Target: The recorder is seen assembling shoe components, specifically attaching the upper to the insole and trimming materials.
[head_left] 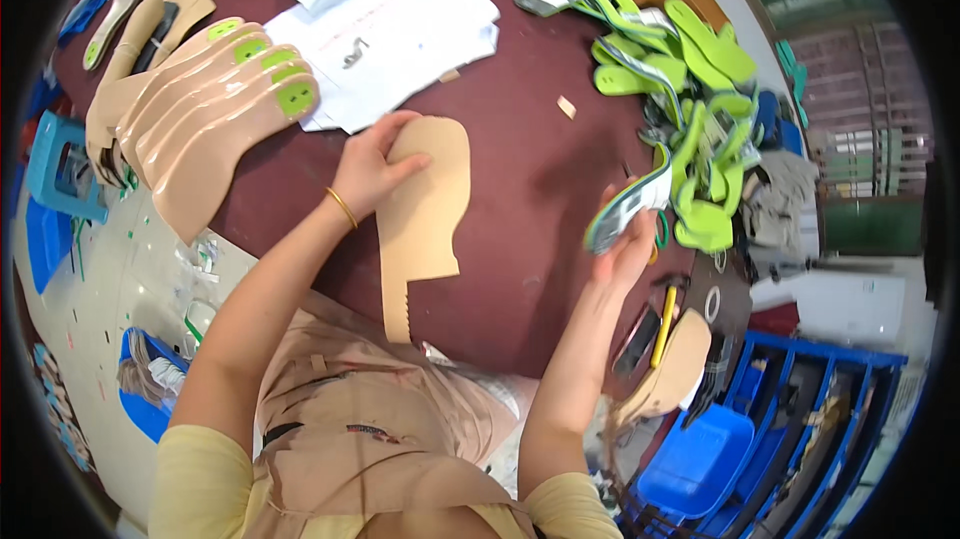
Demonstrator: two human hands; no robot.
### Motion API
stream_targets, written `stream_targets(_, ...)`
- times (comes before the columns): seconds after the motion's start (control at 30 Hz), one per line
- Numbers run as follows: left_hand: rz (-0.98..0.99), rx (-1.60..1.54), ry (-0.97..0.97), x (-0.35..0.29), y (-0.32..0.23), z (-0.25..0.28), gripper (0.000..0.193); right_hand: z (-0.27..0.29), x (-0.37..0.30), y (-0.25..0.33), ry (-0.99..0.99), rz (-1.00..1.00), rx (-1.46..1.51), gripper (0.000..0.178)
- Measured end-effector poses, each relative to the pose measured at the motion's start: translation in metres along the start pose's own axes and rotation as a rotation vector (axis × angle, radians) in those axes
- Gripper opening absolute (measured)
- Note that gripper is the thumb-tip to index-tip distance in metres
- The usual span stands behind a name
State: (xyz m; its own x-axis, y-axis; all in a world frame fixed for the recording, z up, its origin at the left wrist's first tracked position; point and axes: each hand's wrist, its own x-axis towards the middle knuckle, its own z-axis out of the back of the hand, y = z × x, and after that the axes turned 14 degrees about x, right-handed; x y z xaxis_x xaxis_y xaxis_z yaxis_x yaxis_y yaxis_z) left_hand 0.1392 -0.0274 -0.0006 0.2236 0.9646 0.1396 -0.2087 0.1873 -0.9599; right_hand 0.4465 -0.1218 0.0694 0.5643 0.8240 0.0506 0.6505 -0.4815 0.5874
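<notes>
My left hand grips a flat tan shoe-upper or lining piece near its rounded end, thumb on top. A narrow strip with a toothed edge runs down from the piece toward my apron. In my right hand is a curved insole, green at the edge with a white patch on the side that shows; the fingers are wrapped round its lower end. The two pieces are apart, both held over the dark red table. Part of my right fingers is hidden.
Several green insoles lie heaped at the right. A row of glossy tan pieces with green ends overlaps at the left, beside white papers. A yellow-handled hammer lies near the right edge, above blue trays. A blue stool stands left.
</notes>
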Motion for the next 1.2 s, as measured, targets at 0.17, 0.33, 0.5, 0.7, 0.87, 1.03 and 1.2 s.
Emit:
stream_targets(0.17, 0.368, -0.445, 0.357, -0.009, -0.027, 0.016, 0.038, -0.012, -0.131, 0.022, 0.102, -0.107, -0.004, 0.041)
stream_targets(0.33, 0.614, -0.744, 0.605, -0.082, -0.067, 0.0, 0.037, -0.026, -0.217, 0.007, 0.039, -0.067, -0.448, 0.07)
stream_targets(0.5, 0.503, -1.032, 0.656, -0.111, -0.13, -0.006, 0.042, -0.039, -0.245, -0.013, 0.069, -0.078, -0.558, 0.095)
stream_targets(0.7, 0.367, -1.17, 0.73, -0.119, -0.145, -0.006, 0.051, -0.059, -0.228, -0.012, 0.155, -0.006, -0.592, 0.076)
stream_targets(0.87, 0.374, -1.175, 0.734, -0.121, -0.146, -0.007, 0.05, -0.06, -0.227, -0.012, 0.172, -0.005, -0.599, 0.073)
stream_targets(1.03, 0.373, -1.223, 0.732, -0.123, -0.146, -0.01, 0.049, -0.059, -0.227, -0.013, 0.169, -0.002, -0.611, 0.073)
stream_targets(1.2, 0.369, -1.252, 0.743, -0.121, -0.145, -0.01, 0.05, -0.056, -0.225, -0.016, 0.174, -0.008, -0.601, 0.072)
